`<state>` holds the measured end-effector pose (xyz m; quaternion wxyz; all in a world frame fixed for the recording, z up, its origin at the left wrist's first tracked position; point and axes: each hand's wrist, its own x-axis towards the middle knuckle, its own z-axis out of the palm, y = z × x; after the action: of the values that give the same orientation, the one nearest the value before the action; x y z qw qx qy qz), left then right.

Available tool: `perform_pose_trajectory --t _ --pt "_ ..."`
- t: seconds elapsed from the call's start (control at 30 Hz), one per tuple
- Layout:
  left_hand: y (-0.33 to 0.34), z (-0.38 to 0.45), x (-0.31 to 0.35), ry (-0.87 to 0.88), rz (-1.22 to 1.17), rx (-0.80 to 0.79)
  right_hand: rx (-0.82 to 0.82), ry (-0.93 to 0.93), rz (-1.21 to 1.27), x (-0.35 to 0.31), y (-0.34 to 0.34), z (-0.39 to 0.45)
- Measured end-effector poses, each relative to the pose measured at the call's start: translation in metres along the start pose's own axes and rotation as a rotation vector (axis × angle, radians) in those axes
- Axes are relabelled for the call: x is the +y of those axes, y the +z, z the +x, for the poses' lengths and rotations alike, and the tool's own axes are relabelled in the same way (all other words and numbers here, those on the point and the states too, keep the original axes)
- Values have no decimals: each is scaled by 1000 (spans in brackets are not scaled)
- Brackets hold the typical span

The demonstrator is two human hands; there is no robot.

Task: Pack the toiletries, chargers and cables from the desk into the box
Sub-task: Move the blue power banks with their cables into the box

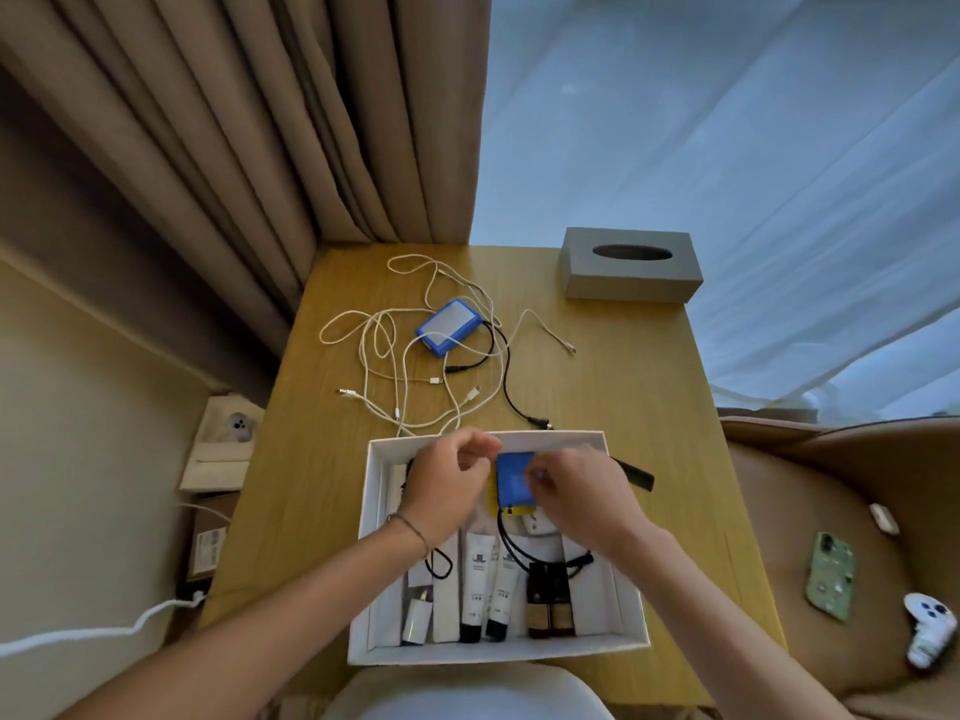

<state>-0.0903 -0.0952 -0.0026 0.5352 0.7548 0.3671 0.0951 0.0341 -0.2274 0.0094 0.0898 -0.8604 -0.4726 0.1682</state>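
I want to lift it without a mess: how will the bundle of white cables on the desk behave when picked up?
The white cables are probably floppy and light: they lie in loose loops. They cross each other and the black cable, so they may drag it and the blue-edged device.

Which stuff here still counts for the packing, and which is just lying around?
Job: white box, blue device held by right hand, blue-edged charger, white cables, black cable, tubes.
Not: tissue box, phone.

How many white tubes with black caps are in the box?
2. The left tube and the right tube lie side by side near the middle of the white box, caps toward its near wall. The hands could hide others.
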Motion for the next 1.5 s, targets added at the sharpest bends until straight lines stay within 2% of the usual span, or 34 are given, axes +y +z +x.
perform_pose_trajectory --t 0.17,0.3,0.53,0.7,0.93,1.03,1.23,1.4,1.5 --pt "-31 35 21 97 104 93 96 62 184 2 -34 46" --pt "-46 79 32 18 154 131 154 98 317 5 -44 86" --pt "-57 172 39 -51 304 206 119 116 312 3 -37 159" --pt "-55 234 19 -108 587 134 67 135 342 7 -19 197" --pt "-39 297 -18 -166 927 -46 16 125 388 20 -1 221" --pt "-27 311 -25 -194 940 -93 9 156 422 28 2 223" --pt "-20 314 -24 -227 920 -87 4 193 479 29 1 217" --pt "-29 284 -11 14 746 -8 27 169 569 31 -12 211" --pt "-38 262 2 115 594 34 -12 217 754 30 -21 206"
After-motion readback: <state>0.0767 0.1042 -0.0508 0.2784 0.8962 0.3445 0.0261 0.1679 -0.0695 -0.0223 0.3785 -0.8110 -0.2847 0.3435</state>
